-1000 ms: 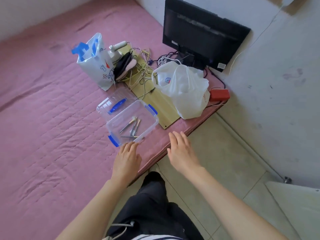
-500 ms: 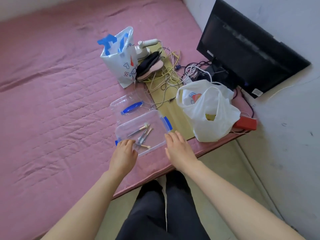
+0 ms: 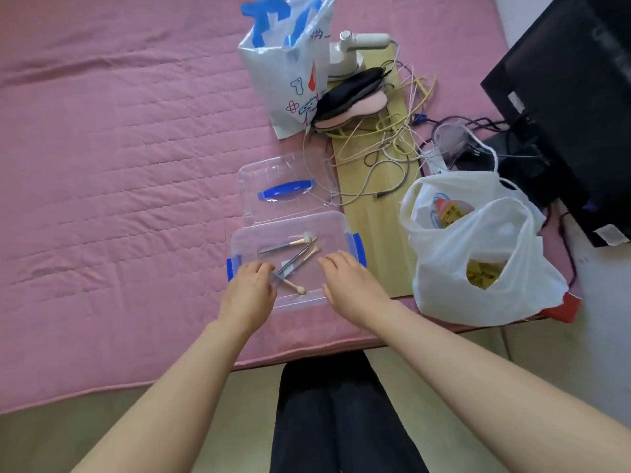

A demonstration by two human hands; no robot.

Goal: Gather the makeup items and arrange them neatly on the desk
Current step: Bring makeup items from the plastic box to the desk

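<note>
Clear plastic box (image 3: 290, 264) with blue latches, near front edge of bed (image 3: 102, 165), pink quilted cover. Detached lid (image 3: 286, 191) just behind it, blue handle up. Inside box: makeup brushes (image 3: 290, 257), several, crossed over one another, handles tangled.

Left hand (image 3: 247, 291) over box's left end, fingers curled down, apparently pinching handle end of one brush; exact contact partly hidden by knuckles. Right hand (image 3: 348, 281) over box's right end, fingers loosely bent, holding nothing visible; cannot tell whether resting on rim.

Risks, judged from layout:
- Crossed handles: lifting one brush likely to drag or flip neighbours out onto bed.
- Box light, close to front edge; sideways tug with no firm hold on rim could slide it off to floor.
- Soft quilted bed: brushes laid there may roll or sink into creases, spoiling a neat row.
- Wooden board (image 3: 375, 216) to right of box is the only hard flat surface, but far half cluttered with loose cables (image 3: 386, 145); brush heads could snag.
- White plastic bag (image 3: 478, 254) slumped at front right corner, touching board; right forearm swing could knock it.
- Printed bag (image 3: 290, 63) and white appliance (image 3: 355, 52) further back, well apart from hands; little threat.
</note>
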